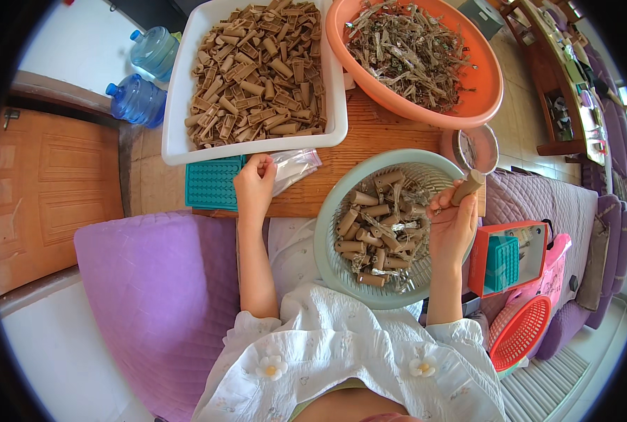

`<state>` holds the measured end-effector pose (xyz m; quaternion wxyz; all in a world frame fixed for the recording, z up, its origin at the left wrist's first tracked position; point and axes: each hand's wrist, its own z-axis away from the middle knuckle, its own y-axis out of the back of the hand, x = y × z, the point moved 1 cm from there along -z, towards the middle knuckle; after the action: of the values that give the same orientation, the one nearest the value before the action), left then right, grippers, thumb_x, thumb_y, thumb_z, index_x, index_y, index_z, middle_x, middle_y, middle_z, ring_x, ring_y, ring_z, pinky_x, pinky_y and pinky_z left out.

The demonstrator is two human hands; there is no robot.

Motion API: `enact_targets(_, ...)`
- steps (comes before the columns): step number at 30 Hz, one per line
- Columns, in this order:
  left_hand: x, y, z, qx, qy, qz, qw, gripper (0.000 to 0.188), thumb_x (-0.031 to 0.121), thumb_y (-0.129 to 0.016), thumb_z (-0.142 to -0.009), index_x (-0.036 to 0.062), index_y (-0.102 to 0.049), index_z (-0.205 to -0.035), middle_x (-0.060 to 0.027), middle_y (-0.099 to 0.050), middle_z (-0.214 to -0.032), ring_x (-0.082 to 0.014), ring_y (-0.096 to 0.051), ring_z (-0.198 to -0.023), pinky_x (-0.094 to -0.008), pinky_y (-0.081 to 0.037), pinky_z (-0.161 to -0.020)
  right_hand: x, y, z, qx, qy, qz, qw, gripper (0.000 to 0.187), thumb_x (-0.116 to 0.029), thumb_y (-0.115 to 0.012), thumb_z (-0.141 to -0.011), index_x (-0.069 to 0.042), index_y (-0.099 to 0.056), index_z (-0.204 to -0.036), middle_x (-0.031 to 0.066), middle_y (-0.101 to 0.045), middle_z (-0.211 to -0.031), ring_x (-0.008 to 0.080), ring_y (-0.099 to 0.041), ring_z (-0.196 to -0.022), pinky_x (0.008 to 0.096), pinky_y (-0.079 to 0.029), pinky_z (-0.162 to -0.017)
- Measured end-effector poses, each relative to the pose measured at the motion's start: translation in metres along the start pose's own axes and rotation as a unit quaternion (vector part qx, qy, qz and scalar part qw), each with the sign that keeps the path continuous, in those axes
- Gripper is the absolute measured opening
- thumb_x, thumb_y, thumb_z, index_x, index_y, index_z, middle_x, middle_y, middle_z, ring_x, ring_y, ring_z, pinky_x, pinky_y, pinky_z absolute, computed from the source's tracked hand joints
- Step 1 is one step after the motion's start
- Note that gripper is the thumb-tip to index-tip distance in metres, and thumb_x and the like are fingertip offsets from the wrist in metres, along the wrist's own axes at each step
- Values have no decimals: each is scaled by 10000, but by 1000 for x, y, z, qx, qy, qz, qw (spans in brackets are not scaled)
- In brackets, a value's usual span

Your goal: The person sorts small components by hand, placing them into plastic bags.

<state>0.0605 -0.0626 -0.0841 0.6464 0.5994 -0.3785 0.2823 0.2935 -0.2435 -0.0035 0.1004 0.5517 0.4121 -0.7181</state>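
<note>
Gripped in the fingers of the right hand [448,228] is a brown cylinder [472,184], held up right of centre in the frame, over the right rim of a pale green basket [325,257]. From my end, I see the left hand [254,186] left of centre with its fingertips drawn together beside a clear plastic bag [298,167]; I cannot tell whether they hold anything.

Inside the green basket I make out a heap of similar brown cylinders [351,247], mixed with shiny, clear strips. At upper left of centre, a white tub [173,130] is piled with brown trough-shaped pieces [257,81]. To its right, at the top of the frame, an orange basin [490,77] holds a tangled mass of silvery-brown strips [408,60]. Both stand on the wooden table [373,123].

Just below the tub I have a teal tray [211,184] with rows of small cells. At right, a red-edged box [476,261] contains a second teal tray [502,263]; below it sits a red basket [521,330].
</note>
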Motion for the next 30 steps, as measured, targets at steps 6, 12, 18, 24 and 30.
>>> enact_targets(6, -6, 5, 8, -127, 20, 179, 975, 26, 29, -493, -813, 21, -509, -832, -39, -578, -807, -81, -527, -733, -215, -430, -630, -2, -3, 2, -12, -76, -138, 987, 315, -336, -349, -919, -53, -438, -1024, 30, -447, -712, 133, -452, -642, 254, -387, -539)
enact_targets(12, -12, 4, 13, -154, 109, 280, 941, 18, 35, -418, -834, 49, -416, -845, -87, -581, -838, -110, -556, -748, -219, -436, -638, 2, -9, 5, -40, -112, -210, 970, 325, -356, -318, -923, -70, -438, -1022, 21, -433, -697, 127, -435, -637, 240, -384, -547)
enact_targets(18, 6, -5, 25, -148, 199, 459, 853, 118, 29, -502, -820, 87, -428, -891, -55, -566, -844, -147, -592, -765, -217, -485, -622, 7, -10, 8, -41, -123, -203, 971, 328, -344, -314, -927, -71, -436, -1061, 6, -407, -713, 111, -399, -638, 225, -363, -541)
enact_targets(24, 1, -31, 44, -178, 234, 446, 845, 278, -73, -561, -724, 59, -449, -941, -42, -565, -805, -124, -576, -759, -197, -454, -609, 12, -9, 9, -34, -121, -189, 974, 322, -338, -310, -928, -67, -434, -1051, 9, -412, -713, 112, -403, -637, 227, -371, -537)
enact_targets(30, -24, -55, 53, -204, 180, 405, 873, 362, -73, -576, -698, 54, -422, -1000, -87, -522, -1010, -91, -548, -727, -188, -430, -616, 15, -12, 11, -34, -141, -195, 970, 318, -359, -326, -920, -78, -437, -1018, 15, -435, -695, 123, -438, -640, 232, -379, -552)
